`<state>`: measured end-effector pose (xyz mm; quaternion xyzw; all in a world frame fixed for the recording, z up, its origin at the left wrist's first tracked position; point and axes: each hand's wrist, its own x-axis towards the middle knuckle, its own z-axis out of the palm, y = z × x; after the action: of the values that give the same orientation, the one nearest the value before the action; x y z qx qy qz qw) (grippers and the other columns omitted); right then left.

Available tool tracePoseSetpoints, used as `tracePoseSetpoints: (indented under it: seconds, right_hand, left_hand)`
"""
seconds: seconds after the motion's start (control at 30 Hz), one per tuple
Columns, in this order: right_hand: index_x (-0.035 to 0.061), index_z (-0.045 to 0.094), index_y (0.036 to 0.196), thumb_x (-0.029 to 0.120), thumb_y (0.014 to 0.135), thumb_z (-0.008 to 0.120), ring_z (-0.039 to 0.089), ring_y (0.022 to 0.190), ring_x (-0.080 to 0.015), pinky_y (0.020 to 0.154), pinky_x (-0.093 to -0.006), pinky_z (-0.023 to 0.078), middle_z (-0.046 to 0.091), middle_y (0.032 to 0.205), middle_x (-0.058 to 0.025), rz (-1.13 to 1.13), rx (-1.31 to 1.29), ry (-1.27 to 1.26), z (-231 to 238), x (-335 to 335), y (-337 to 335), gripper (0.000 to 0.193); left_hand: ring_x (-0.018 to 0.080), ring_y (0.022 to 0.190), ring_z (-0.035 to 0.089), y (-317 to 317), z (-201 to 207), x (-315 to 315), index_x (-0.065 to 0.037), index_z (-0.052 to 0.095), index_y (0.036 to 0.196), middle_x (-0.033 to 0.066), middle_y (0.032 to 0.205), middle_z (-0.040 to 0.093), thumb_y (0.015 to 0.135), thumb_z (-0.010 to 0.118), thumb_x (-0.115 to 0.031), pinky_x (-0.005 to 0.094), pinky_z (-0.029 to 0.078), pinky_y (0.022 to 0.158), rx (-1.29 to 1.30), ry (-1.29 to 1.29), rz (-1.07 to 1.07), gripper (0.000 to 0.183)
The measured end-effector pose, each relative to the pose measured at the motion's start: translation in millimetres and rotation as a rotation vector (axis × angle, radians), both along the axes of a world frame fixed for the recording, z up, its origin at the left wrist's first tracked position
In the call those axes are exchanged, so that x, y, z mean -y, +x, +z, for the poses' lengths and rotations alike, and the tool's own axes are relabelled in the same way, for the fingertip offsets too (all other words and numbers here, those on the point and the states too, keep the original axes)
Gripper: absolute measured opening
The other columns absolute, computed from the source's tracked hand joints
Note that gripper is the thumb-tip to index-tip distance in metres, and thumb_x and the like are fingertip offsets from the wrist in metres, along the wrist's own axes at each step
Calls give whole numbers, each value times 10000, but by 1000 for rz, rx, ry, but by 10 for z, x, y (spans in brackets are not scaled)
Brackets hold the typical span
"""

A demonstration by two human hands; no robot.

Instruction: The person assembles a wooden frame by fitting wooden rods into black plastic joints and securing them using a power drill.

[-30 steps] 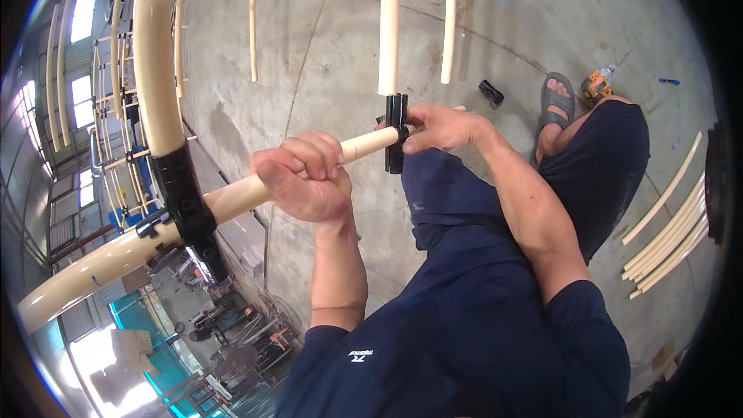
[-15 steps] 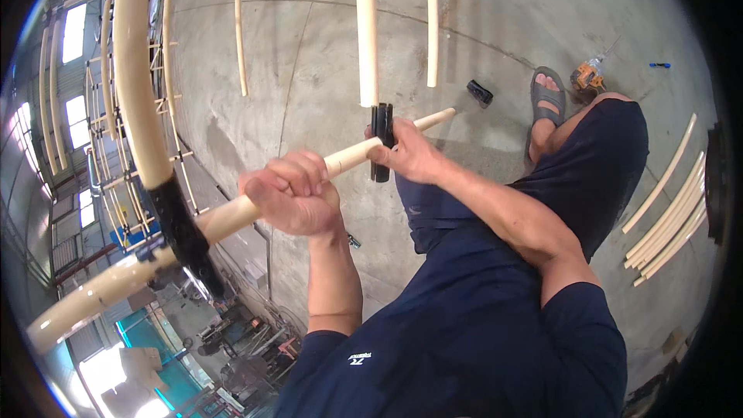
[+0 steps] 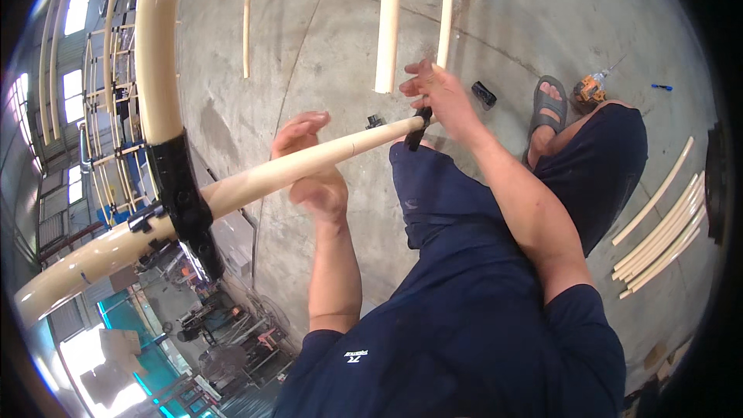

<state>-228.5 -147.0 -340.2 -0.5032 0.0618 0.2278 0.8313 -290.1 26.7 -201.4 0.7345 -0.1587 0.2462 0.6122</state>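
A cream-coloured pipe runs from the large black joint at left toward my right hand. My left hand is open beneath the pipe, fingers and thumb apart on either side of it; I cannot tell if the palm touches. By the pipe's far end sits a smaller black joint, tilted. My right hand is just above that joint, fingers stretched and spread, close to or touching it. A thick upright cream pipe meets the large joint from above.
Two cream pipes extend from the top edge. On the floor are a black joint piece, an orange drill, a blue marker and several cut pipes at right. Pipe racks stand left; equipment is lower left.
My left hand has loosened from around the pipe and opened. My right hand has let go of the smaller joint, which now sits nearer the pipe's far end. The view has shifted slightly.
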Motion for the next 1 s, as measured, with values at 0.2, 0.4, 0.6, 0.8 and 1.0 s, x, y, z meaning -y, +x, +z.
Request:
tracePoseSetpoints:
  seconds: [0.2, 0.4, 0.6, 0.8, 1.0]
  right_hand:
    - [5, 620, 1159, 594, 1011, 460, 584, 948, -224, 812, -402, 480, 633, 1001, -97, -50, -246, -363, -1083, -24, -28, 629]
    - [-13, 650, 1154, 694, 915, 547, 628, 952, -283, 720, -456, 519, 656, 1086, -154, -272, -647, -312, -1914, -56, -4, 754]
    - [119, 398, 1491, 726, 950, 444, 533, 1151, -303, 971, -499, 443, 432, 1462, -81, -188, -686, 154, -1909, -146, -519, 814]
    - [72, 538, 1340, 703, 991, 349, 605, 1026, -200, 910, -427, 510, 643, 1136, -64, -27, -530, 131, -1778, -258, -403, 746]
    - [63, 543, 1308, 588, 1057, 267, 644, 867, -167, 711, -335, 588, 648, 1121, -71, -4, -479, 218, -500, -385, -417, 644]
  left_hand:
    - [219, 1138, 558, -335, -1075, -149, -10, 552, 1249, 128, 1200, 588, 1038, 483, -449, 413, 442, 994, -718, 59, 284, 492]
    - [221, 1237, 522, 27, -1844, 228, -24, 550, 1305, 107, 1298, 573, 1052, 457, -381, 445, 419, 1026, -1266, -93, 231, 447]
    - [378, 1274, 508, 2, -413, 285, -39, 410, 1465, 194, 1374, 532, 872, 514, -744, 520, 420, 1058, -128, -201, 17, 926]
    - [228, 627, 608, 194, 285, 194, -109, 478, 1088, 78, 695, 580, 933, 305, -776, 415, 534, 702, 18, -98, -193, 706]
    - [159, 417, 468, 157, 232, 264, -138, 396, 965, 28, 554, 444, 978, 256, -723, 345, 499, 550, 79, -53, 124, 601]
